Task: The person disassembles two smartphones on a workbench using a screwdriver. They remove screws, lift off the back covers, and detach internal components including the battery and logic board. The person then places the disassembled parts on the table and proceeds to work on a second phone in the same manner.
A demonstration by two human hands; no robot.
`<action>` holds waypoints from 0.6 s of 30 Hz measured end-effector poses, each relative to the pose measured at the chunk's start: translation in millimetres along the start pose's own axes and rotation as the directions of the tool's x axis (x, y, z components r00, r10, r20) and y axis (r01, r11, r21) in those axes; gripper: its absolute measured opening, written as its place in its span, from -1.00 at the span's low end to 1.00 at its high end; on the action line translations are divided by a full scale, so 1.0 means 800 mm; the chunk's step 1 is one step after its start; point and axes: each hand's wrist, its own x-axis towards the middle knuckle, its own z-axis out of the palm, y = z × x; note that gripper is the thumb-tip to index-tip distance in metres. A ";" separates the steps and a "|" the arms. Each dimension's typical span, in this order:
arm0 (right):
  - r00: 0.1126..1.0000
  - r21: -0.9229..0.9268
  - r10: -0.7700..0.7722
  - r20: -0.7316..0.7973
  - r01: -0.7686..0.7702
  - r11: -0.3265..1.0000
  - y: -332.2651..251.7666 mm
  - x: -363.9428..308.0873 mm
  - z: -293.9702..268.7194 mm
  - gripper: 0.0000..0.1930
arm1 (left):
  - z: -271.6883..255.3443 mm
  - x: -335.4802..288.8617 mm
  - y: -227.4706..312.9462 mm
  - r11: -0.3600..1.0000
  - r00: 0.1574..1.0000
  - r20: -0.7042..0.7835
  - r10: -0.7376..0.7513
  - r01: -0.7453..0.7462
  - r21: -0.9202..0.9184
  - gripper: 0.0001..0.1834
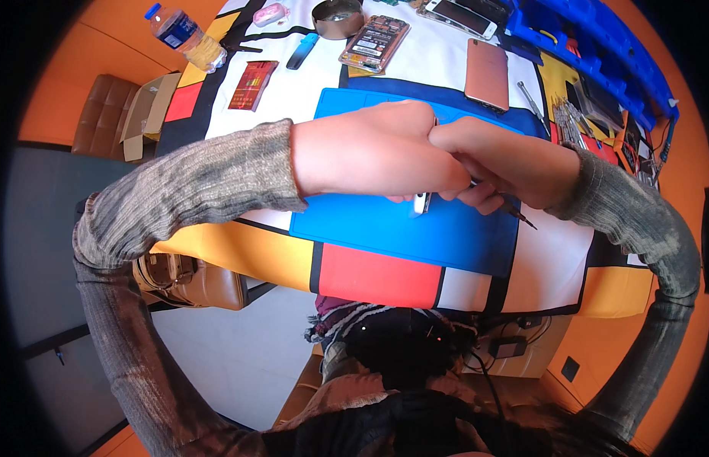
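Both of my hands meet over the blue work mat (415, 236) on the table. My left hand (385, 148) is curled, its back hiding most of what lies beneath. Below its fingers shows a thin white-edged piece (421, 203), whose full shape I cannot make out. Pressed against it from the other side, my right hand (507, 156) has its fingers closed around a slim dark pointed tool (523, 218). The fine tip sticks out past the fingers toward the lower right; the tool's other end is covered.
Behind the mat lie an opened phone (376, 44), a rose-gold phone (487, 75), a dark round bowl (337, 18) and a blue-and-black tool (302, 52). A red packet (252, 85) and a bottle (187, 38) stand left. Blue bins (598, 49) and screwdrivers (571, 122) fill the right.
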 end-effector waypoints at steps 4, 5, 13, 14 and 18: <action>1.000 0.001 0.012 0.012 -0.012 1.000 0.000 0.002 -0.002 -0.67 | 0.004 0.005 -0.003 0.998 0.998 -0.067 0.012 -0.008 0.069 -0.64; 1.000 -0.009 -0.012 0.009 0.012 1.000 0.001 0.002 -0.002 -0.67 | 0.004 0.005 -0.003 0.997 0.998 -0.069 0.005 0.000 0.076 -0.63; 0.998 0.008 0.023 0.050 -0.024 1.000 0.007 0.010 -0.009 -0.68 | 0.003 0.012 -0.009 0.999 1.000 -0.015 -0.002 0.003 0.042 -0.66; 0.998 0.012 0.026 0.057 -0.027 1.000 0.008 0.010 -0.012 -0.68 | 0.005 0.016 -0.010 1.000 1.000 -0.004 -0.005 0.005 0.028 -0.67; 0.996 0.041 -0.022 0.089 0.018 0.999 0.014 0.011 -0.013 -0.68 | 0.007 0.021 -0.016 0.999 1.000 0.014 0.000 0.000 -0.041 -0.70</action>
